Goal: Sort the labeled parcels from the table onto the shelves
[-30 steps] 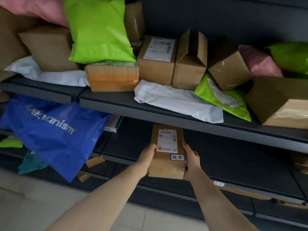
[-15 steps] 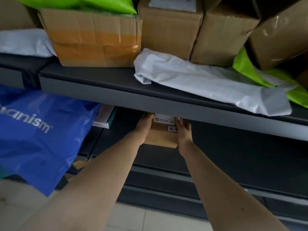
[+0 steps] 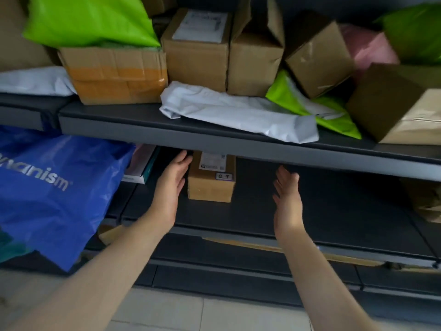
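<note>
A small brown cardboard parcel with a white shipping label and a small handwritten sticker rests on the lower dark shelf, its far end hidden under the shelf above. My left hand is open right beside the parcel's left side, fingers extended; whether it touches the box I cannot tell. My right hand is open and apart from the parcel, well to its right, holding nothing.
The upper shelf carries cardboard boxes, a white mailer and green mailers. A blue plastic bag and a flat teal-edged box sit left of the parcel. Another brown box lies at the far right.
The parcel, held by both hands a second ago, now sits on the lower shelf. Both hands have let go; the right hand has pulled away to the right.
</note>
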Motion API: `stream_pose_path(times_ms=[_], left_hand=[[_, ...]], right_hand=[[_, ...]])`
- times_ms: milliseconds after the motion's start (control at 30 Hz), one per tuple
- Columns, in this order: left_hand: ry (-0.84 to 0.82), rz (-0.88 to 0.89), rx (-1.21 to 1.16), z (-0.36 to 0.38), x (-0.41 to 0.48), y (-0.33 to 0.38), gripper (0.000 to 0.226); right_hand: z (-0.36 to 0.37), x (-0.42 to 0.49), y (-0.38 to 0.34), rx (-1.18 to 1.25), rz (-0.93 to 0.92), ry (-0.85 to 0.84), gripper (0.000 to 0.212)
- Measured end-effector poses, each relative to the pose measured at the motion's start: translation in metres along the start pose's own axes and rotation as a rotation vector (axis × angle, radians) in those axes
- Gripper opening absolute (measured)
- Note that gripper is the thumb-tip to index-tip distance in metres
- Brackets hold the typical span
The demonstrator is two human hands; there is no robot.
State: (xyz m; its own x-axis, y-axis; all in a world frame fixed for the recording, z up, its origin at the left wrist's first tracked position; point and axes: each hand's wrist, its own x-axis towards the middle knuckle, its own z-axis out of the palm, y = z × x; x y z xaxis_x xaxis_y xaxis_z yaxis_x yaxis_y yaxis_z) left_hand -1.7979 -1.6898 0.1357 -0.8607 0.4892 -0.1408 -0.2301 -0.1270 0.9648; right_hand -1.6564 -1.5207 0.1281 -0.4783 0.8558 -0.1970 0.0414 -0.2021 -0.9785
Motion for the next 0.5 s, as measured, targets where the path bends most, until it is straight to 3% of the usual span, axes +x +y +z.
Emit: stream_pose_path(times_ms=[267,500], left_hand=[[-0.092,0.05,-0.041,0.046,-0.186,0.031,0.051],[-0.184,0.185,-0.083,0.114,-0.32,0.091,0.053]], right_hand=[[-0.089,-0.164,-0.043,0.0,0.006,-0.004,0.055],[-0.179,-0.282,-0.1,0.083,-0.183,-0.032,0.051]])
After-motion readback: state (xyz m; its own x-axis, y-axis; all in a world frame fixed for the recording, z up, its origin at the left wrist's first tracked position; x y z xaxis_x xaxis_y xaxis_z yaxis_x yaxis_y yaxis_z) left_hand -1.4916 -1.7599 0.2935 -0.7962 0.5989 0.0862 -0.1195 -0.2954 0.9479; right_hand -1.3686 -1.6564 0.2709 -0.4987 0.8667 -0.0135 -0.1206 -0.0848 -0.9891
